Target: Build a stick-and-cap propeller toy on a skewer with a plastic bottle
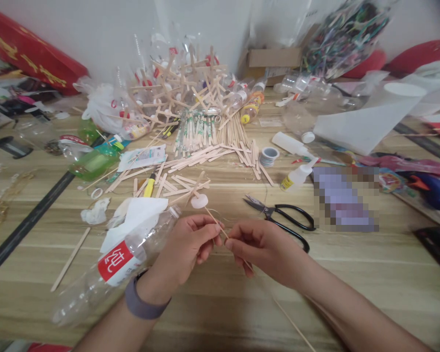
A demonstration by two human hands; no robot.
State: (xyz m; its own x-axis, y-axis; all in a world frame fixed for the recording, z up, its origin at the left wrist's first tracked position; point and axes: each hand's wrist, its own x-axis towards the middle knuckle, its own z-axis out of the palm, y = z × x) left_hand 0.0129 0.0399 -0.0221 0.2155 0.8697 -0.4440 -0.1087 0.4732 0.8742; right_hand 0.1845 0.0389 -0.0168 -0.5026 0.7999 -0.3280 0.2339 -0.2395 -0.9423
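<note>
A thin wooden skewer (292, 323) runs slantwise through both my hands. My left hand (185, 247), with a grey band on its wrist, pinches it near the upper end. My right hand (258, 244) is closed on it just to the right, fingertips almost touching the left ones. Past my left fingers, a small white disc (199, 201) and a crossed craft stick (200, 183) appear at the skewer's far end; how they join is unclear. Beside my left forearm lies a clear plastic bottle (84, 288) with a red label. Black-handled scissors (278, 215) rest beyond my right hand.
Loose craft sticks (201, 159) and bundled skewers (231, 127) lie ahead, before a heap of bottles and stick crosses (190, 83). A wire spool (269, 156) and glue bottle (297, 177) stand right of them. A yellow-handled tool (149, 187) and white paper (135, 215) lie left.
</note>
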